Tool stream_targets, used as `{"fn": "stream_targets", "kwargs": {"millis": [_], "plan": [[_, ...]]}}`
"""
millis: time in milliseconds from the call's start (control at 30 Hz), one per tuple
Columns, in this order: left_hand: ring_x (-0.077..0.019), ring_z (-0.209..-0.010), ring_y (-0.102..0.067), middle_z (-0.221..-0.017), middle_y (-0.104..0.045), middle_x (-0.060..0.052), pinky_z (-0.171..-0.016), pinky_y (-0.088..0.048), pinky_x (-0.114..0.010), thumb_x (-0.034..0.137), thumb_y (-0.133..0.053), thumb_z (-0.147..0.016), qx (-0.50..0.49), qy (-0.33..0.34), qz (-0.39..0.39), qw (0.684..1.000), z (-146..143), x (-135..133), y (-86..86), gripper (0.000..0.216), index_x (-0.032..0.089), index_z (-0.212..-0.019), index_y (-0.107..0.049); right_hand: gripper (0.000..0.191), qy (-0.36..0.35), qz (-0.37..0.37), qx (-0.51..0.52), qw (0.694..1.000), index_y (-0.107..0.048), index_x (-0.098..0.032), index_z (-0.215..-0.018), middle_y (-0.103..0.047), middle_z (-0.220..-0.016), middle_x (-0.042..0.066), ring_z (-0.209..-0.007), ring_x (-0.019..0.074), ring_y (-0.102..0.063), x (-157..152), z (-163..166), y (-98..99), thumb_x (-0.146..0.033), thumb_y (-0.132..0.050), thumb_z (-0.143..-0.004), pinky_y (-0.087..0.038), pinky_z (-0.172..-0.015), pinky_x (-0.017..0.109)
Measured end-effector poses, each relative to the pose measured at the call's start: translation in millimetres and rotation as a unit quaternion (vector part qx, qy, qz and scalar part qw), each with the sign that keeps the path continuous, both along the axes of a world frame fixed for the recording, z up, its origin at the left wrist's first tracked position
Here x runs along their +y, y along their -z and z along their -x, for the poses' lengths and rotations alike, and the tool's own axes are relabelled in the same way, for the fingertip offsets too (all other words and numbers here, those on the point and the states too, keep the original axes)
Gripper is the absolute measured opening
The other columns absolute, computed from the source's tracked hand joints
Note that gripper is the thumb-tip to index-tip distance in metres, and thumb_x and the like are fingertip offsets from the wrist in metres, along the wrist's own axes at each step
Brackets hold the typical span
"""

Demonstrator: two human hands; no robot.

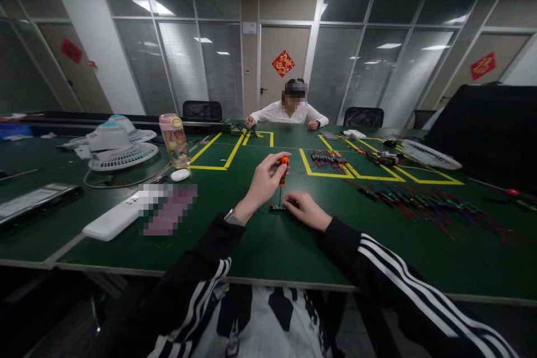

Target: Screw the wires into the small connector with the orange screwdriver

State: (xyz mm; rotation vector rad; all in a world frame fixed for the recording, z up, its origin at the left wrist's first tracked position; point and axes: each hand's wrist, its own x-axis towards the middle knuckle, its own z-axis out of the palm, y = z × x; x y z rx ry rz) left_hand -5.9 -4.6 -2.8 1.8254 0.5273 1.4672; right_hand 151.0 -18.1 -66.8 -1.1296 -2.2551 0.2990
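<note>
My left hand [265,179] is closed around the orange and black handle of a screwdriver [285,163]. The screwdriver stands upright, its thin shaft pointing down at a small green circuit board [276,208] on the table. Low beside the shaft, the closed fingers of my right hand [305,210] pinch the board's right end. The exact contact of the tip with the board is too small to make out.
Wired circuit boards [428,201] spread over the green table [251,246] at right; more lie inside yellow tape [308,165]. Left are a bottle [174,142], a white fan [121,148], a white power strip [115,215] and a white case [180,175]. A person [289,109] sits opposite.
</note>
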Motion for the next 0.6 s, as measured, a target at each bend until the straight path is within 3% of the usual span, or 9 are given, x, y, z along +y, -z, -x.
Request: {"fn": "stream_targets", "kwargs": {"millis": [200, 400, 600], "plan": [[-0.0131, -0.080, -0.062, -0.099, -0.060, -0.007, -0.069, -0.056, -0.026, 0.028, -0.050, -0.085, 0.006, 0.010, 0.041, 0.999, 0.9, 1.9, -1.2, 0.030, 0.018, -0.112, -0.056, 0.014, -0.013, -0.031, -0.030, 0.999, -0.058, -0.017, -0.083, -0.062, -0.079, 0.005, -0.074, 0.0164, -0.055, 2.4, 0.1, 2.2, -0.019, -0.045, -0.088, -0.040, -0.071, 0.027], [-0.0126, -0.078, -0.063, -0.095, -0.061, -0.006, -0.071, -0.056, -0.028, 0.028, -0.051, -0.084, 0.001, 0.012, 0.042, 0.999, 1.3, 6.7, -0.1, 0.029, 0.017, -0.111, -0.056, 0.016, -0.018, -0.059, -0.049, 0.997, -0.057, -0.017, -0.085, -0.059, -0.082, 0.005, -0.077, 0.0166, -0.052, 5.0, -0.8, 5.3, -0.021, -0.042, -0.091, -0.038, -0.073, 0.028], [-0.0128, -0.079, -0.063, -0.096, -0.060, -0.006, -0.071, -0.056, -0.027, 0.028, -0.050, -0.085, -0.002, 0.010, 0.052, 0.999, 2.1, 5.8, -0.8, 0.030, 0.017, -0.111, -0.056, 0.017, -0.039, -0.030, -0.021, 0.999, -0.057, -0.018, -0.083, -0.058, -0.081, 0.005, -0.078, 0.0168, -0.052, 8.9, -3.0, 8.6, -0.021, -0.042, -0.091, -0.039, -0.073, 0.028]]}}
